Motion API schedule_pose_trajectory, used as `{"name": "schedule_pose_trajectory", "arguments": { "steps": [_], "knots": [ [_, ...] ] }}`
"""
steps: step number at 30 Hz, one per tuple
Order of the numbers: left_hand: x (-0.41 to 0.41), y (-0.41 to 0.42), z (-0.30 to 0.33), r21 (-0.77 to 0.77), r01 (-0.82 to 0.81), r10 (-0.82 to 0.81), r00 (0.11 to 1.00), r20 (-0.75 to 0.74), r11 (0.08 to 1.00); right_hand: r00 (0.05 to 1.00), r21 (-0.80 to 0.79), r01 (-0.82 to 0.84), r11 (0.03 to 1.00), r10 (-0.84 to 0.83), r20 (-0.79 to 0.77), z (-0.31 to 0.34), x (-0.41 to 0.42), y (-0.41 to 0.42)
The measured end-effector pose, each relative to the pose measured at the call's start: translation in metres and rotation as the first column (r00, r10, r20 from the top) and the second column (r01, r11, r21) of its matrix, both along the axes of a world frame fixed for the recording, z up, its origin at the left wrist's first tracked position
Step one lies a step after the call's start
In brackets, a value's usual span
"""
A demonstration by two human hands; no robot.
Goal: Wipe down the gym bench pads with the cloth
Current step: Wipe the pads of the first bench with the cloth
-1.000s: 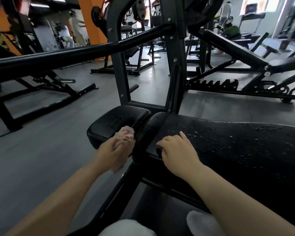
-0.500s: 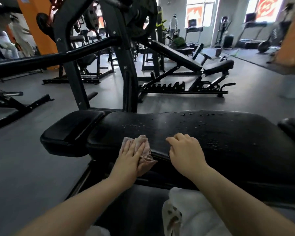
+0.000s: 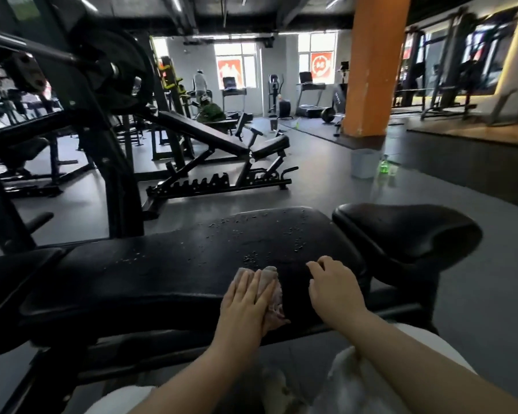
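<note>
The left hand (image 3: 249, 297) lies flat with straight fingers on the pinkish cloth (image 3: 272, 291), pressing it onto the near edge of the long bench pad (image 3: 168, 270). Just beside it the right hand (image 3: 335, 289) rests on the same pad, fingers loosely bent, holding nothing. Droplets, probably water, speckle the pad further back. The seat pad (image 3: 407, 231) sits to the right. Across the floor, a bucket (image 3: 364, 163) stands by an orange pillar (image 3: 371, 64).
</note>
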State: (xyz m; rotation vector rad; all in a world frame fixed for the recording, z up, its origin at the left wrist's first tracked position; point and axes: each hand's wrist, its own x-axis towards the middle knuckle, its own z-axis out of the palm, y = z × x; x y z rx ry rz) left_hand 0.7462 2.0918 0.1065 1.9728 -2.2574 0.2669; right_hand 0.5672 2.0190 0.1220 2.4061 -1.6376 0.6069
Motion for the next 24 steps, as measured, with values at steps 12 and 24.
{"name": "schedule_pose_trajectory", "arguments": {
  "steps": [12,24],
  "knots": [
    [-0.101,-0.063,-0.003,0.117,0.202,-0.205,0.979,0.010,0.972,0.998,-0.001,0.060,0.998,-0.060,-0.010,-0.002,-0.066,-0.059],
    [-0.203,-0.135,0.014,0.244,-0.018,-0.009,0.994,0.107,0.970,0.981,0.027,-0.112,0.993,0.115,-0.153,0.015,-0.157,-0.150]
  ]
}}
